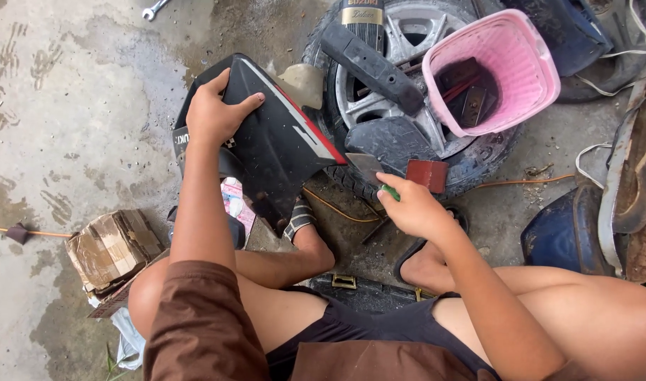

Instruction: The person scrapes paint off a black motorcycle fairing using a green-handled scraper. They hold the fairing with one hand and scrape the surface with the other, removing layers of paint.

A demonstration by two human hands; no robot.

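Gripping black fairing panel [273,134] left hand [211,113]; right hand [411,208] closed around green-handled scraper [371,171]

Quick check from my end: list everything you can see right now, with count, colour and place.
Panel: 1, black with red stripe, centre, held upright.
Wheel: 1, silver rim, black tyre, top centre.
Basket: 1, pink, on the wheel.
Sanding block: 1, red-brown, beside the tyre.
Cardboard box: 1, brown, lower left.
Spanner: 1, silver, top left.
Blue cover: 1, right.
Left hand: gripping the panel's top edge.
Right hand: holding a green-handled scraper.
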